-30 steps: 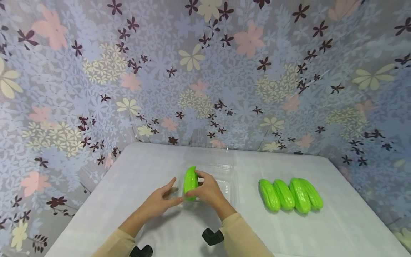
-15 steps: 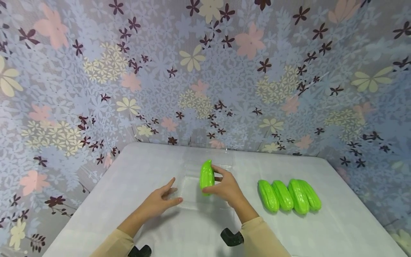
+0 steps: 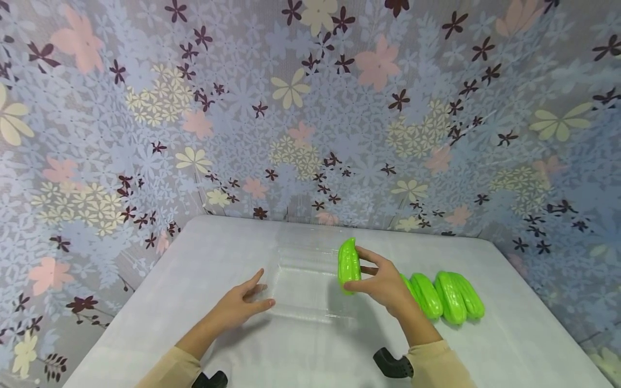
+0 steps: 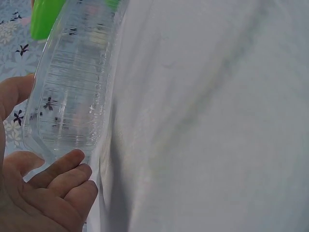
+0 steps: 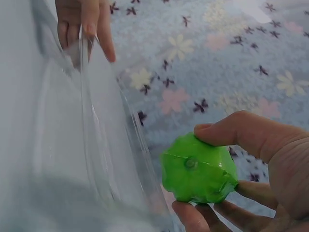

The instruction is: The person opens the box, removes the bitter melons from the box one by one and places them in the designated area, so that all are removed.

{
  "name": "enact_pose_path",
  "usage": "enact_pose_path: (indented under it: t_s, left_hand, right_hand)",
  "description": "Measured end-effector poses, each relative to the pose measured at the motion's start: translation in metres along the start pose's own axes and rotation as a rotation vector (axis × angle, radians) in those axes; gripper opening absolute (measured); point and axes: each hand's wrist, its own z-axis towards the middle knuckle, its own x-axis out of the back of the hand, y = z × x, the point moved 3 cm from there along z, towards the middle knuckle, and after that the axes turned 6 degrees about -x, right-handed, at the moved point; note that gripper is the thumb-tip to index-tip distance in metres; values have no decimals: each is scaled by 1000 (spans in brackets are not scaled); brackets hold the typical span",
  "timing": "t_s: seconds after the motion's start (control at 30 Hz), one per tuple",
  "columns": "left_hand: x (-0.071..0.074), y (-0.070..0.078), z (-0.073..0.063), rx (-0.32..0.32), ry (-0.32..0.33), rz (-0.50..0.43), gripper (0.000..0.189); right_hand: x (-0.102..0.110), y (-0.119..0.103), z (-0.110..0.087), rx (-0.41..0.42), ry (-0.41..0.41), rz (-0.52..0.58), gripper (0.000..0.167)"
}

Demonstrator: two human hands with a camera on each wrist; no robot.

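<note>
My right hand [image 3: 385, 283] holds a bright green, shiny, ridged plastic cucumber [image 3: 349, 267] upright between thumb and fingers, over the right side of a clear plastic container [image 3: 301, 288]. In the right wrist view, the blunt end of the cucumber [image 5: 193, 166] faces the camera, with thumb and fingers around it. At the container's left side, my left hand [image 3: 237, 306] has its fingers spread and relaxed. From the left wrist view, these fingertips lie right at the end of the container [image 4: 72, 92]. Through its clear walls I see nothing inside.
Several more green cucumbers [image 3: 451, 296] lie side by side on the right of the white-covered table [image 3: 514, 345]; my right hand hides part of the leftmost. The container's clear lid [image 3: 310, 237] lies folded back toward the flowered wall covering [image 3: 339, 134]. Black wrist mounts [image 3: 393, 364] stick out beside the sleeves.
My right hand has carried the cucumber rightward, from beside the left hand across the container to its right side. My left hand has stayed in place.
</note>
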Motion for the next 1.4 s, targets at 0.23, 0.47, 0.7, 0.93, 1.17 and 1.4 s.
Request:
enact_pose_path:
  t_s: [0.23, 0.47, 0.7, 0.93, 1.17, 1.4]
  left_hand:
    - [3, 0, -1, 3, 6, 22, 89]
    - [4, -3, -2, 0, 5, 10, 89]
    - [5, -1, -2, 9, 6, 18, 88]
    - [5, -1, -2, 18, 13, 5, 88]
    - [5, -4, -2, 16, 16, 1, 89]
    - [5, -5, 0, 13, 17, 8, 89]
  right_hand:
    - [25, 14, -7, -29, 13, -56, 98]
    - [37, 33, -10, -58, 18, -125, 101]
    - [42, 48, -10, -100, 49, -249, 102]
    - [38, 55, -6, -84, 78, -384, 101]
    - [35, 56, -2, -75, 96, -501, 103]
    - [32, 59, 0, -49, 128, -546, 99]
